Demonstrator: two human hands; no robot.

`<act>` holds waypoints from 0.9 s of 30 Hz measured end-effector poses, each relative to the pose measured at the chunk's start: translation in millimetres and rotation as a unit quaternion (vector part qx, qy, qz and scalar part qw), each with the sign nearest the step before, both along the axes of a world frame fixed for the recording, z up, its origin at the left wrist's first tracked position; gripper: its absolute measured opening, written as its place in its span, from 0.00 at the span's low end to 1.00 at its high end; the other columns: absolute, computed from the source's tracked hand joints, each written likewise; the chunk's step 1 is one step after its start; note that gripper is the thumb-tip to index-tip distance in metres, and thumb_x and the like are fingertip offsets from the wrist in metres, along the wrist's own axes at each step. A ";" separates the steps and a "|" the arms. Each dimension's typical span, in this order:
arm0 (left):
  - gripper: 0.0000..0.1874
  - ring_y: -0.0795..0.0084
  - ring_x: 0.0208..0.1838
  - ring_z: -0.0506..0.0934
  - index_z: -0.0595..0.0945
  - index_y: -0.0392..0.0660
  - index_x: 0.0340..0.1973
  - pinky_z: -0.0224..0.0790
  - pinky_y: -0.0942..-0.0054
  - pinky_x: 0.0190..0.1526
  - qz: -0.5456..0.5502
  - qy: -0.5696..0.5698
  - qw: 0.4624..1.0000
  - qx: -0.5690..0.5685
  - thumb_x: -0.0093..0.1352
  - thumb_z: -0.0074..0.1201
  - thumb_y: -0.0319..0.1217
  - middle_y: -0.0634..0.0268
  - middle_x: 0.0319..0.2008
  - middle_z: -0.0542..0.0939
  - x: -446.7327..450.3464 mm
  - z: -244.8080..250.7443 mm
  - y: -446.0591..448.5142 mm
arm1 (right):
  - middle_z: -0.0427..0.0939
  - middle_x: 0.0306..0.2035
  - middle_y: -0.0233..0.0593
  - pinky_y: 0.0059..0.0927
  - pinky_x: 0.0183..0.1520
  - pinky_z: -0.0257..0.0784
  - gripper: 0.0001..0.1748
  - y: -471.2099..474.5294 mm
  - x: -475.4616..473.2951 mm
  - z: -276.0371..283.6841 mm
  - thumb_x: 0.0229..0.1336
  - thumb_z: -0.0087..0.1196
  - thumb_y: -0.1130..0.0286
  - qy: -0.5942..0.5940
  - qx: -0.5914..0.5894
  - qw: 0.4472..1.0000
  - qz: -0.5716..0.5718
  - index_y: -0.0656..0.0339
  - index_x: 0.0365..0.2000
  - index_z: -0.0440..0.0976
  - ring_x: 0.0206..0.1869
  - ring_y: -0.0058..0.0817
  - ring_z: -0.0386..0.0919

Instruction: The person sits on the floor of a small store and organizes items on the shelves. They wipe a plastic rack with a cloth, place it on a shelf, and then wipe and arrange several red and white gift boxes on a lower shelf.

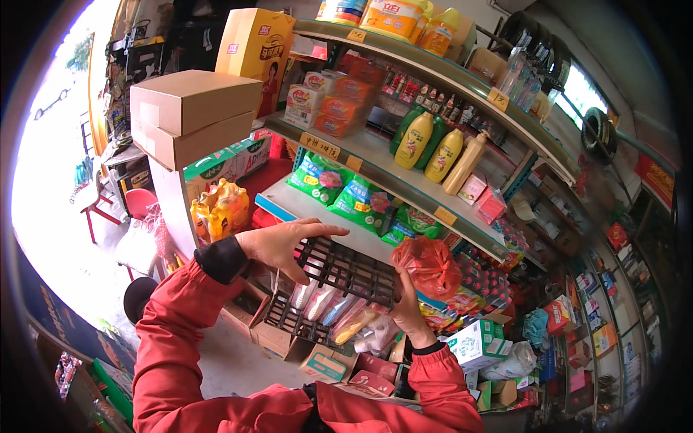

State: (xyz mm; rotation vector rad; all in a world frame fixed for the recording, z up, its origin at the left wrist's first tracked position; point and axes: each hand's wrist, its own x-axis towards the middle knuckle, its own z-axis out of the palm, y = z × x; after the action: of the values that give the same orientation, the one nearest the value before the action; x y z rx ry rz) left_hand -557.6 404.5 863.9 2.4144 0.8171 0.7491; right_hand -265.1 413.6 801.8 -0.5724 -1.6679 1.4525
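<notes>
Before my chest is a tilted black plastic lattice basket [346, 270]. Several toothbrushes in clear packs [320, 303] show between its upper grid and the lower black grid. My left hand [279, 243] spans the basket's left end, its thumb over the near edge and its fingers stretched along the top; some of those fingers are hidden. At the other end, my right hand [410, 306] grips the basket's side, with the fingertips partly out of sight. Behind the basket, green detergent bags [360, 203] lie on the lower shelf [276, 197].
Shampoo bottles [414, 140] and soap boxes [346, 105] stand on the middle shelf. Brown cartons [189, 108] are stacked at left. A red plastic bag [427, 265] sits right of the basket. Open cardboard boxes [276, 338] crowd the floor below.
</notes>
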 end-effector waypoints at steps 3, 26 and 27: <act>0.52 0.62 0.58 0.64 0.58 0.46 0.62 0.54 0.69 0.60 -0.009 -0.030 0.998 -0.053 0.42 0.68 0.29 0.54 0.55 0.66 2.8 2.5 2.2 | 0.66 0.48 0.39 0.26 0.49 0.70 0.43 -0.9 2.7 2.9 0.36 0.69 0.70 0.026 -0.015 1.000 0.004 0.62 0.51 0.54 0.49 0.25 0.69; 0.60 0.57 0.68 0.48 0.37 0.54 0.66 0.41 0.57 0.63 0.035 -0.356 0.900 -0.249 0.51 0.64 0.52 0.47 0.63 0.54 60.3 -73.0 10.0 | 0.71 0.43 0.33 0.22 0.48 0.67 0.36 2.5 91.5 50.3 0.41 0.67 0.63 -0.001 0.089 0.988 -0.127 0.65 0.49 0.60 0.44 0.20 0.71; 0.59 0.57 0.68 0.49 0.37 0.53 0.66 0.42 0.57 0.63 0.023 -0.349 0.900 -0.259 0.52 0.64 0.51 0.46 0.63 0.54 68.4 -75.5 10.6 | 0.71 0.43 0.33 0.22 0.49 0.66 0.36 4.1 95.3 52.1 0.42 0.67 0.63 -0.005 0.092 0.987 -0.129 0.65 0.48 0.60 0.44 0.19 0.70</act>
State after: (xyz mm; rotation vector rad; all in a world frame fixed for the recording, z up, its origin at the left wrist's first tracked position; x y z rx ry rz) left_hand -489.2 415.1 788.4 1.4949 0.6568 1.1456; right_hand -169.8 417.7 853.9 -0.6646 -1.6462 1.0982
